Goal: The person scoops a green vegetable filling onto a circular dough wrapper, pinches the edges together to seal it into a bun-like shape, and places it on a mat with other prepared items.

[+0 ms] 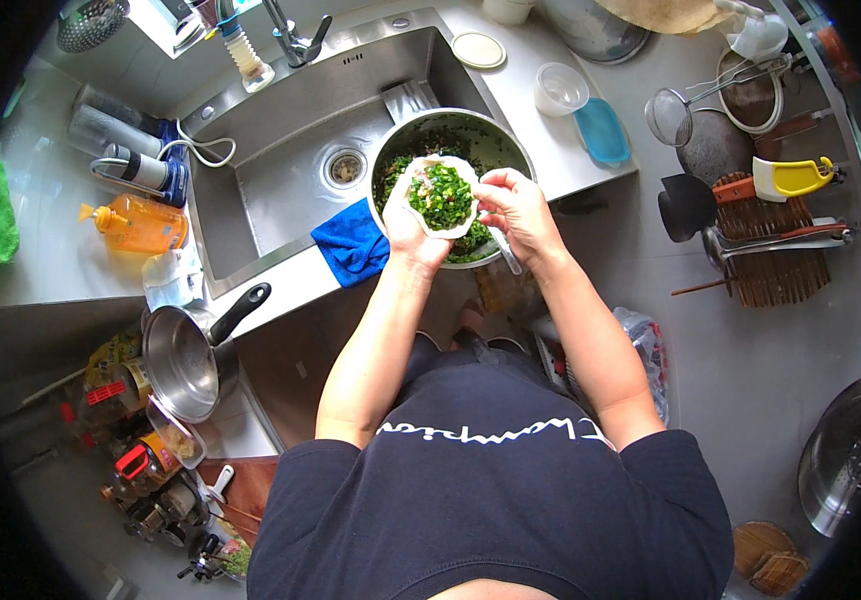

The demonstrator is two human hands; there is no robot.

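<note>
My left hand cups a round dough wrapper from beneath. A heap of chopped green filling covers most of the wrapper, with its pale rim showing all around. My right hand pinches the wrapper's right edge between thumb and fingertips. Below both hands is a large metal bowl of chopped green filling, set over the sink's near right corner. The handle of a spoon sticks out over the bowl's near rim, under my right hand; its other end is hidden.
The bowl overlaps a steel sink with a faucet behind. A blue cloth hangs on the counter edge. A saucepan and an orange detergent bottle stand left. A clear tub and blue lid lie right; utensils hang beyond.
</note>
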